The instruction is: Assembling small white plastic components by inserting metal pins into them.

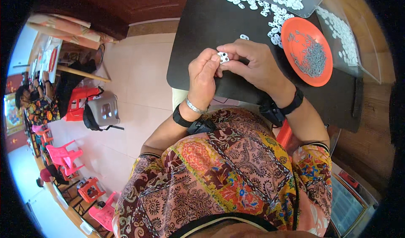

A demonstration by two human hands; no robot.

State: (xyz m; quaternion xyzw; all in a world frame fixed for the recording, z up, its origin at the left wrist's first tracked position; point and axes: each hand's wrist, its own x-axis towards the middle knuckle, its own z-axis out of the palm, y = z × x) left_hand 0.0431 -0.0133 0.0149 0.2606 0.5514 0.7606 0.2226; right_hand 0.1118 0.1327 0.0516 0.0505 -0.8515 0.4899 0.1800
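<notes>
In front of me, over the near edge of a dark table (pixel 206 31), my hands meet at a small white plastic piece (pixel 224 58) with several dark round holes. The thumb and fingers of my left hand (pixel 202 72) pinch its left side. From the right, the thumb and forefinger of my right hand (pixel 257 63) close on it too. Whether it is one piece or two held together, I cannot tell. One loose white piece (pixel 244 37) lies on the table just beyond my fingers. Right of my right hand stands an orange oval plate (pixel 295 61) holding many small grey metal screws or pins.
White oval pieces (pixel 276 27) lie scattered beyond the plate. A clear plastic tray (pixel 310 4) with more stands at the far edge, and further white pieces (pixel 339 37) lie in a clear container at right. Left are a grey stool (pixel 103 111), pink chairs (pixel 65 155) and a seated person (pixel 42 107).
</notes>
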